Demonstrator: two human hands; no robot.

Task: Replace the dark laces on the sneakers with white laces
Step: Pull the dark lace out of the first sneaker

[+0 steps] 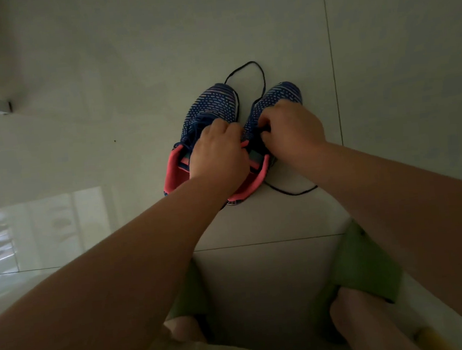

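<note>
Two sneakers (222, 136) stood together on the floor (103, 74), both hands (290, 126) pinching the right shoe's half-unthreaded dark lace (246, 73); unlacing seemed underway, next drawing it from remaining eyelets.

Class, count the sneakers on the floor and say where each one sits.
2. The left sneaker lies under the left hand; the right sneaker sits beside it, under the right hand. None seems hidden.
</note>
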